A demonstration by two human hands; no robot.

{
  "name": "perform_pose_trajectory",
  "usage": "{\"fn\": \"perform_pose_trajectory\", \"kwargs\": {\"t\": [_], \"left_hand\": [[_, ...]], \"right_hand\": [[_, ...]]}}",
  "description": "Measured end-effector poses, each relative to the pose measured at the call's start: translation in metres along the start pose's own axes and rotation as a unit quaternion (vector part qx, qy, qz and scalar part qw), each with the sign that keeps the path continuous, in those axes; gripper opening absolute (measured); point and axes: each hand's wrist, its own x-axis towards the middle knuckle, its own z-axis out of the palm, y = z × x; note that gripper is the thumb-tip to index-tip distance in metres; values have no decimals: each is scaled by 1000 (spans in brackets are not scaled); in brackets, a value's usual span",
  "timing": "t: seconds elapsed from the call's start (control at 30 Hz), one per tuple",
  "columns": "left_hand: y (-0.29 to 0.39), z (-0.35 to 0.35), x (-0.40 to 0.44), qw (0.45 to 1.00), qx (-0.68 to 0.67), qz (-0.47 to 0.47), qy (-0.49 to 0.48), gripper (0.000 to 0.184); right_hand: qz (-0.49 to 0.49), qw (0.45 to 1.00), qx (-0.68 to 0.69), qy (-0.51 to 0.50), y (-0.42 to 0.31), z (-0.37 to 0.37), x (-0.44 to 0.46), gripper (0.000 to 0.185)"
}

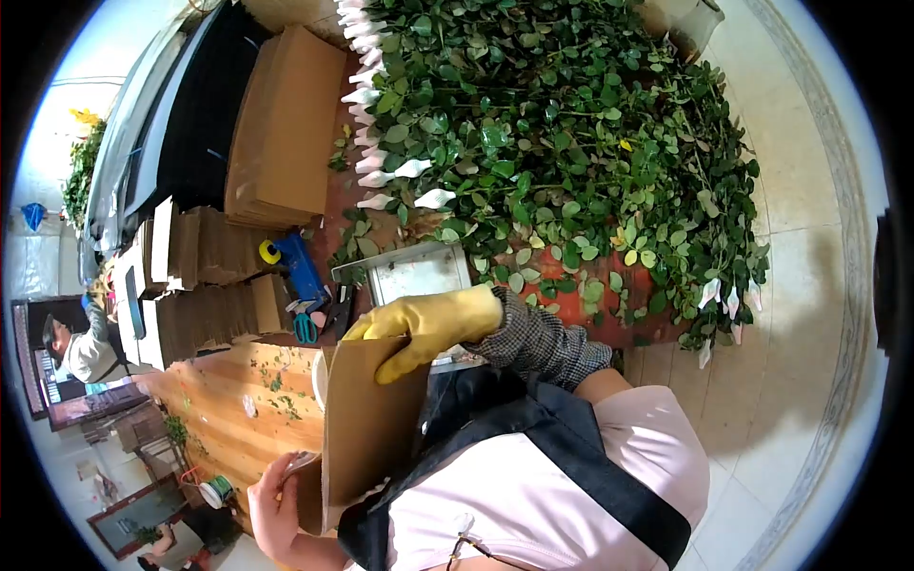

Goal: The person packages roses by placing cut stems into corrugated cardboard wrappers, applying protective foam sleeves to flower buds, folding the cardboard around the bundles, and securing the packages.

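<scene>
A folded piece of brown cardboard (376, 419) stands on edge in front of my apron, held between both hands. My right hand (419, 328), in a yellow rubber glove, grips its upper edge with the thumb on the near face. At its lower left end, my bare left hand (273, 490) is closed round a curved cardboard part, its fingertips partly hidden. Just beyond the glove lies a pale rectangular tray (419, 274). Teal-handled scissors (306, 327) and a blue tape dispenser (301, 268) with yellow tape rest to the left of the glove.
Leafy rose stems (571, 124) cover the red table (657, 324), many buds wrapped in white sleeves (435, 198). Stacked cardboard (286, 128) and smaller folded pieces (205, 324) stand at left. Leaves litter the wooden surface (228, 390). Two other people (90, 347) are at far left.
</scene>
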Motion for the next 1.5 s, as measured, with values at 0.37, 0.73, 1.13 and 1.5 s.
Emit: {"fn": "perform_pose_trajectory", "kwargs": {"t": [0.37, 0.73, 1.13, 1.5], "left_hand": [[7, -17, 122, 976, -122, 179, -2, 26], [-106, 146, 251, 990, 61, 128, -20, 24], [-123, 316, 309, 816, 58, 575, -16, 44], [-94, 292, 310, 828, 254, 455, -206, 84]], "right_hand": [[-160, 820, -536, 121, -141, 7, -12, 17], [168, 660, -723, 119, -12, 1, 14, 19], [277, 758, -586, 73, 49, -10, 61, 22], [507, 490, -705, 78, 122, -83, 91, 25]]}}
